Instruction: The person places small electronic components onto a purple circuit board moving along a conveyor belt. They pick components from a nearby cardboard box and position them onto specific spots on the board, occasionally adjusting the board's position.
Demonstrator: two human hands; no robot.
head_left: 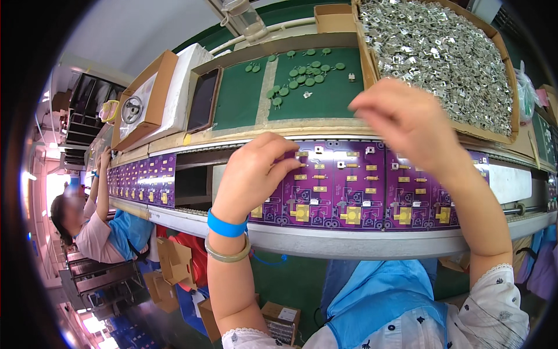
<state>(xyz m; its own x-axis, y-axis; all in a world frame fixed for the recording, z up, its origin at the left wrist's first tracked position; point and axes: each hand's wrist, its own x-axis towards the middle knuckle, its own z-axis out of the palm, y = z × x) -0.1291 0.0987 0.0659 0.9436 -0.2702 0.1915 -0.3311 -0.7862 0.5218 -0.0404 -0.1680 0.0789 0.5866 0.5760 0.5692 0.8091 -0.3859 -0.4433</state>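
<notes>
Purple circuit board on the rail, directly under the left hand; thumb and forefinger tips are at its upper left part, slightly parted, can't tell if they grip anything. Right hand is blurred, raised over the board's far edge, fingers bent, grip can't be told. Metal clips heaped in a carton just beyond it; green discs scattered on the green mat, beyond the left fingers.
</notes>
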